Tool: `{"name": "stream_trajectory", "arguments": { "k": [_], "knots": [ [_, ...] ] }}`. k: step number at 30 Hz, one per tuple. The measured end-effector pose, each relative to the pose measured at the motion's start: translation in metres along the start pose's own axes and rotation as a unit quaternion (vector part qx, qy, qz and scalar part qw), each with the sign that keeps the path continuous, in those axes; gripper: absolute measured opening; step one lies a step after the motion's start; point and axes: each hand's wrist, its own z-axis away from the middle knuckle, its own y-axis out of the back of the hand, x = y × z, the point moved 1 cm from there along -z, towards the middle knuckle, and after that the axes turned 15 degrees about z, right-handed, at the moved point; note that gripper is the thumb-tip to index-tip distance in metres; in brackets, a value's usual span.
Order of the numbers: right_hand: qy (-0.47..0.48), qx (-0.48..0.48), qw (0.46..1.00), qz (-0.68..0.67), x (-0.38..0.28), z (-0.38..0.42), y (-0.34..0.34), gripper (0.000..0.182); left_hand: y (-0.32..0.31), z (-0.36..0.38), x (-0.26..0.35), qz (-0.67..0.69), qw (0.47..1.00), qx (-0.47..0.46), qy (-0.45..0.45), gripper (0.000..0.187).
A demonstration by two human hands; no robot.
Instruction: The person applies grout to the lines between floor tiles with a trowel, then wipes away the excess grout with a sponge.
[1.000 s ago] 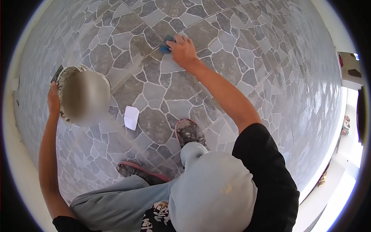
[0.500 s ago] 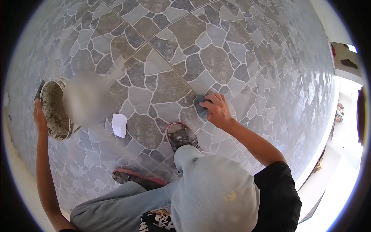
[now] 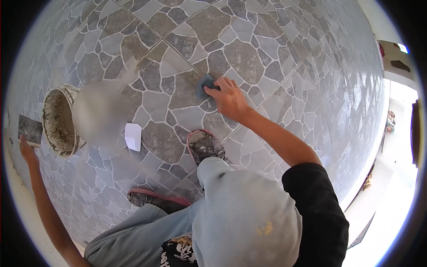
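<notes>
My right hand [image 3: 231,99] is closed on a blue-grey pad [image 3: 206,86], which lies against the stone-patterned tile floor [image 3: 189,116] near a joint between tiles. At the far left my left hand [image 3: 28,152] grips a flat, dark-faced trowel [image 3: 30,129] by its edge or handle. Just right of the trowel stands a bucket [image 3: 60,122], its inside coated with grey-brown mortar. The trowel is beside the bucket's rim.
A white piece of card or tile [image 3: 133,137] lies on the floor between the bucket and my right shoe [image 3: 205,146]. My other shoe [image 3: 155,200] is lower left. A blurred round spot covers part of the view beside the bucket.
My right hand has moved up and left across the floor with the pad. My left hand has moved left and down, bringing the trowel away from the bucket with its face now showing.
</notes>
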Motion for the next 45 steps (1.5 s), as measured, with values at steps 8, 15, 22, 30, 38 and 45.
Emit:
{"name": "stream_trajectory", "arguments": {
  "k": [8, 15, 22, 30, 38, 45],
  "knots": [
    [-0.101, -0.046, 0.994, 0.011, 0.01, 0.145, 0.065, 0.042, 0.174, 0.033, 0.019, -0.08, 0.997, -0.005, 0.012, 0.046],
    [-0.008, 0.081, 0.996, 0.045, 0.002, -0.139, -0.049, 0.029, 0.142, 0.008, 0.042, -0.013, 0.999, 0.014, 0.042, 0.037],
    [0.014, 0.009, 0.999, 0.028, 0.006, -0.007, 0.004, 0.043, 0.168, 0.106, 0.007, -0.367, 0.911, -0.19, 0.018, 0.029],
    [-0.073, -0.059, 0.995, 0.023, 0.012, 0.134, 0.063, 0.041, 0.234, 0.168, -0.011, -0.395, 0.904, -0.138, 0.092, 0.032],
    [-0.026, 0.092, 0.994, 0.06, -0.015, -0.188, -0.071, 0.02, 0.087, 0.129, 0.049, -0.37, 0.913, -0.164, 0.045, 0.035],
    [-0.058, 0.09, 0.994, 0.035, -0.03, -0.115, -0.044, 0.028, 0.079, 0.083, 0.016, -0.346, 0.909, -0.229, 0.04, 0.03]
  ]
}}
